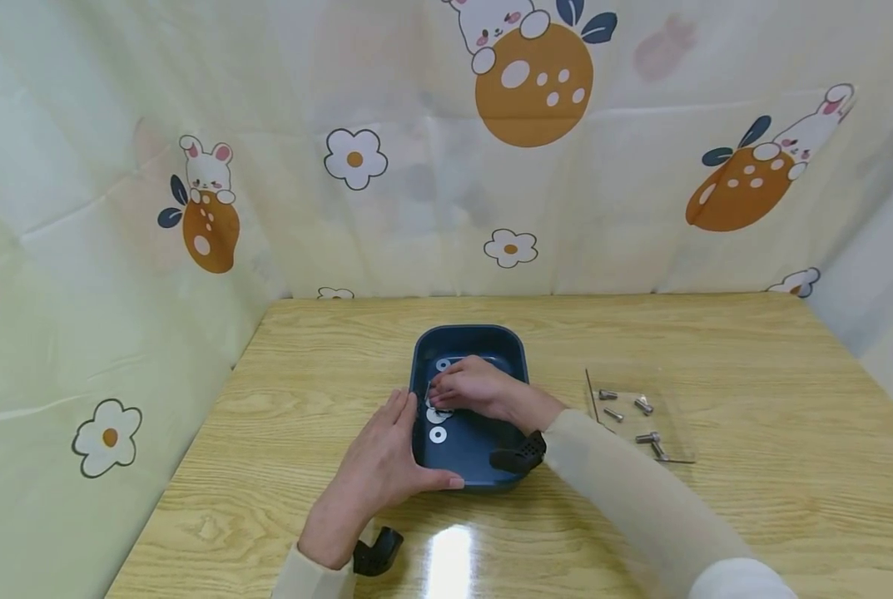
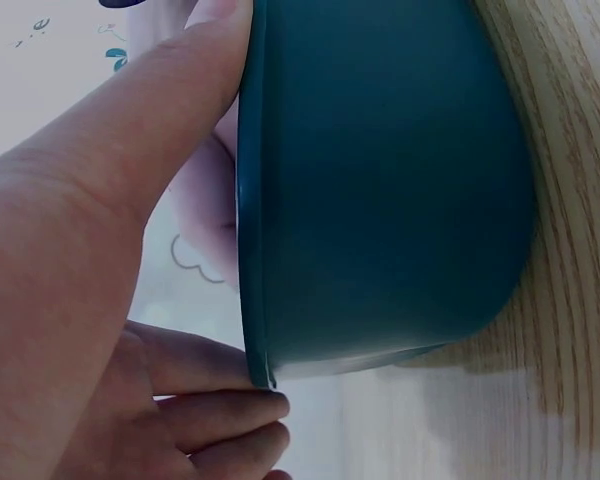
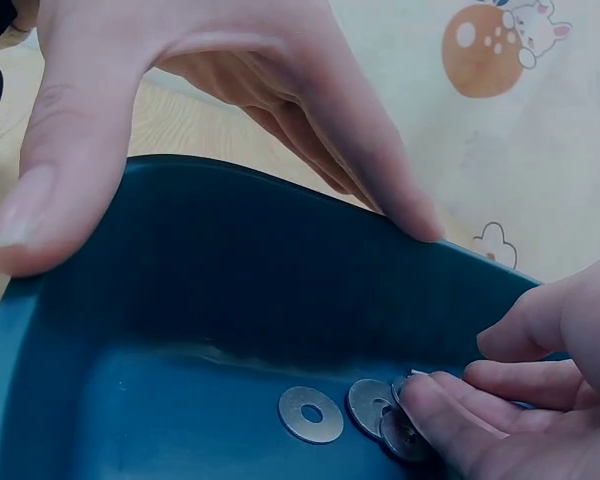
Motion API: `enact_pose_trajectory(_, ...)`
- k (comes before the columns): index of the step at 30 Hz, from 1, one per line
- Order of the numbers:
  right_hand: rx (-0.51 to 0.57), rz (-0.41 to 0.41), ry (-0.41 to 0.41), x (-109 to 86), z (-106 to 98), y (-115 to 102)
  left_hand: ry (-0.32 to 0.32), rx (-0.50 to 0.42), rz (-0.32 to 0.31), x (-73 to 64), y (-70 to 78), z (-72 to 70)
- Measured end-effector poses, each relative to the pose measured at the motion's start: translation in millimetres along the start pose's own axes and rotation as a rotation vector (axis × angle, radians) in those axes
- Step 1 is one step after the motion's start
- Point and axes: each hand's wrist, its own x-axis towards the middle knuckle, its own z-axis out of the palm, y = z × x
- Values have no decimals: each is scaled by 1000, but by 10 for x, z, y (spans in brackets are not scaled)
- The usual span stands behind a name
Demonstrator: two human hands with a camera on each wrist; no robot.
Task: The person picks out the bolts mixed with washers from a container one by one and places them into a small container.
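A dark blue container (image 1: 468, 478) with rounded corners sits on the table, holding several flat metal washers (image 1: 438, 434). My left hand (image 1: 382, 453) holds its near left corner, thumb over the near rim and fingers along the left rim. My right hand (image 1: 479, 389) reaches down inside, fingers bunched at the left wall. In the right wrist view its fingertips (image 3: 435, 410) pinch at a small overlapping pile of washers (image 3: 372, 403), partly covering it. One washer (image 3: 311, 414) lies flat beside that pile. Another washer (image 1: 444, 364) lies farther back in the container.
Right of the container, a clear tray (image 1: 674, 428) with dark edges bears several metal screws (image 1: 644, 406). My right forearm passes close by it. A patterned curtain (image 1: 424, 208) hangs behind the wooden table (image 1: 326, 349) and along its left side.
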Motion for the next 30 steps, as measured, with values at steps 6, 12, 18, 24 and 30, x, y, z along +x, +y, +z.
enact_pose_trajectory(6,24,12,14,27,19,-10,-1,0,4,2,6,-14)
enact_pose_trajectory(12,58,22,19,60,30,-9,5,-5,3,0,14,-16)
enact_pose_trajectory(18,53,25,42,85,41,-19,12,-10,8,-6,17,-14)
enact_pose_trajectory(24,-18,25,106,97,10,-43,11,-17,1,-5,24,-11)
enact_pose_trajectory(30,-23,-1,201,117,-25,-54,11,-14,-11,-3,21,-14)
